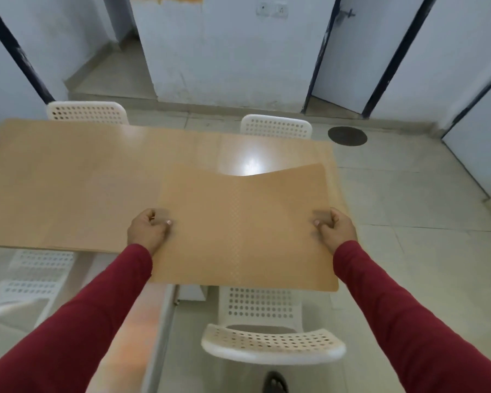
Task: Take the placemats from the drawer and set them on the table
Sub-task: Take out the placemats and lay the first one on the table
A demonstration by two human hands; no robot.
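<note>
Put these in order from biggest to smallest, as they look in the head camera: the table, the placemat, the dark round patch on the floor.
1. Table, the widest.
2. Placemat. It is held nearer the camera, so it may look bigger than it is.
3. Dark round patch, smallest and farthest away.

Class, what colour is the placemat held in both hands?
Tan placemat, close to the table's colour; head view.
</note>
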